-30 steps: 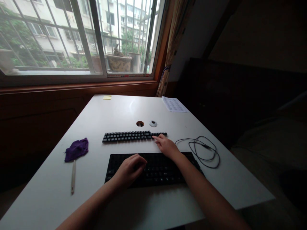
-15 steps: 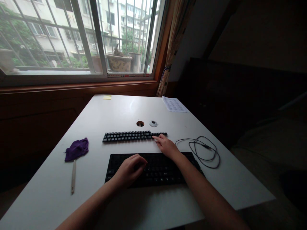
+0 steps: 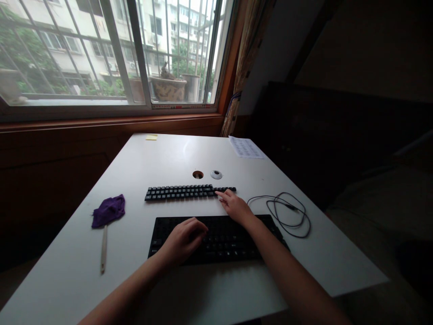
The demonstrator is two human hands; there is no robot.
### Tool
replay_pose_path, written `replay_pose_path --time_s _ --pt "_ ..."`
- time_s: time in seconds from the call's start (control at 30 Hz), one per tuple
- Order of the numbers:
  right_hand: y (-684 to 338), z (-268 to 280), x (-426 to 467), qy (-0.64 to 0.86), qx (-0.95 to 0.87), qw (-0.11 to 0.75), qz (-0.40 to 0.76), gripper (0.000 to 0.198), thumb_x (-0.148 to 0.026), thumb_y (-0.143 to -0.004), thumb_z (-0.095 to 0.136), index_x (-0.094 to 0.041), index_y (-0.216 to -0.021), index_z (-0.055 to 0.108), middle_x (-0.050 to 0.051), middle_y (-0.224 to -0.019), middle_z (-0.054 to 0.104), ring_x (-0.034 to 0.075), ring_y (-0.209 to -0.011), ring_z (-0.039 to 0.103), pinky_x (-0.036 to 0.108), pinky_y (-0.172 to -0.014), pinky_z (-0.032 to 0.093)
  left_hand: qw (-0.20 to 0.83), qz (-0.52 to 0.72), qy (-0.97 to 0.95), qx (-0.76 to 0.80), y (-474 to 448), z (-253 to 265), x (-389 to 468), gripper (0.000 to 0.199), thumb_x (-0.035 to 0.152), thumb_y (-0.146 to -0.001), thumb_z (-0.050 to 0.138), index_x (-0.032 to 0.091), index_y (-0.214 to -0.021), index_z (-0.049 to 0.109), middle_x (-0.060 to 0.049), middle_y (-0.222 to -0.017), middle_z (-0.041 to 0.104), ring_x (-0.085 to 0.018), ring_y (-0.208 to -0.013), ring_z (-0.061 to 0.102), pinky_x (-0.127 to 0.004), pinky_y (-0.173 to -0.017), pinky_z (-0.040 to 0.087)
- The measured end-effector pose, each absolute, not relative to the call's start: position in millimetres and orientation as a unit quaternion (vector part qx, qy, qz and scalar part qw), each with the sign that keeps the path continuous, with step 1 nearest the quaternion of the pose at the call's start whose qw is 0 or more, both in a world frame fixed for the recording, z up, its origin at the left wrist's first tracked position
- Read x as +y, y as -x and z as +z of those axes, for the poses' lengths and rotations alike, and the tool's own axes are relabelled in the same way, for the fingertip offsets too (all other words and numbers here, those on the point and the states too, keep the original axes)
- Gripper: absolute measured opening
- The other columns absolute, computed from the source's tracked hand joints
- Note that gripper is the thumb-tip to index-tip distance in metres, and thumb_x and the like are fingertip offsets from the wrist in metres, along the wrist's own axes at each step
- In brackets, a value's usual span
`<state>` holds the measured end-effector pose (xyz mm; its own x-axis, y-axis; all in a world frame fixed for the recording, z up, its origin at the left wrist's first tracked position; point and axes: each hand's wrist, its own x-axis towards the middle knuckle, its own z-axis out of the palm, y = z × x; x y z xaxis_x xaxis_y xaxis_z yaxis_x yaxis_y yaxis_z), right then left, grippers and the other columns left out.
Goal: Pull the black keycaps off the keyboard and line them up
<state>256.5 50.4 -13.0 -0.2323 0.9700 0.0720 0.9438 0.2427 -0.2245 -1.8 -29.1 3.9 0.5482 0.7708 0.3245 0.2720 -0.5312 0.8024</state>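
Observation:
My left hand (image 3: pixel 186 237) rests over the left half of a black keyboard (image 3: pixel 223 259), its fingers curled in; what they hold, if anything, is hidden. Beyond the keyboard, loose black keycaps (image 3: pixel 179 192) stand lined up in long rows. My right hand (image 3: pixel 236 207) reaches over the keyboard's back edge. Its index finger stretches out and touches the rows near their right part, with the thumb just below and apart. The other fingers are bent under the palm, and I see nothing held in them.
A purple cloth (image 3: pixel 108 211) lies at the left beside a thin pale stick (image 3: pixel 103 250). At the right is a coiled black cable (image 3: pixel 287 225). Toward the back are a round hole (image 3: pixel 198 174), a grey ring (image 3: pixel 216 174), a yellow note (image 3: pixel 151 137) and printed paper (image 3: pixel 246 147).

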Motion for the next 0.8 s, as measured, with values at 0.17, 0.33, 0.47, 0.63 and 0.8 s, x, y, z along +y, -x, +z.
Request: replay_pose_path --time_s 0.17,0.33,0.47,0.63,0.8 --pt "-256.9 -13.0 50.7 0.607 -0.785 0.101 0.071 0.047 -0.022 -0.094 0.047 -0.032 -0.14 0.05 0.004 -0.119 0.059 0.017 -0.094 0.063 0.025 -0.077 0.046 0.359 0.35 -0.803 0.322 1.5 3.5 -28.8 0.01 0.017 -0.093 0.053 0.019 -0.096 0.062 -0.005 -0.093 0.065 -0.017 -0.086 0.062 -0.029 -0.079 0.048" --pt "-256.7 -13.2 50.8 0.608 -0.785 0.096 0.068 0.048 -0.022 -0.095 0.047 -0.032 -0.141 0.05 0.005 -0.12 0.058 0.017 -0.093 0.063 0.025 -0.078 0.046 0.355 0.351 -0.804 0.323 1.3 3.9 -28.4 0.01 0.019 -0.093 0.053 0.019 -0.096 0.062 -0.005 -0.092 0.065 -0.017 -0.085 0.062 -0.029 -0.078 0.049" --pt "-255.9 -12.7 50.6 0.606 -0.787 0.091 0.064 0.047 -0.024 -0.096 0.046 -0.033 -0.142 0.049 0.005 -0.119 0.058 0.017 -0.093 0.063 0.025 -0.078 0.046 0.358 0.347 -0.804 0.324 1.7 6.2 -29.2 0.011 0.02 -0.093 0.052 0.019 -0.096 0.063 -0.006 -0.093 0.065 -0.018 -0.087 0.062 -0.029 -0.079 0.049" --pt "-256.2 -13.7 51.4 0.604 -0.79 0.093 0.055 0.045 -0.026 -0.096 0.046 -0.033 -0.141 0.05 0.005 -0.119 0.058 0.017 -0.093 0.063 0.025 -0.076 0.045 0.359 0.343 -0.806 0.323 1.8 6.2 -29.6 0.01 0.018 -0.093 0.052 0.019 -0.096 0.062 -0.005 -0.093 0.065 -0.017 -0.086 0.062 -0.029 -0.079 0.048" --pt "-256.5 -14.4 51.5 0.601 -0.792 0.087 0.054 0.045 -0.026 -0.096 0.046 -0.032 -0.141 0.05 0.004 -0.118 0.058 0.017 -0.092 0.063 0.025 -0.077 0.045 0.354 0.346 -0.808 0.32 1.8 4.2 -28.5 0.011 0.019 -0.093 0.052 0.019 -0.097 0.062 -0.006 -0.092 0.065 -0.018 -0.085 0.061 -0.03 -0.078 0.049"
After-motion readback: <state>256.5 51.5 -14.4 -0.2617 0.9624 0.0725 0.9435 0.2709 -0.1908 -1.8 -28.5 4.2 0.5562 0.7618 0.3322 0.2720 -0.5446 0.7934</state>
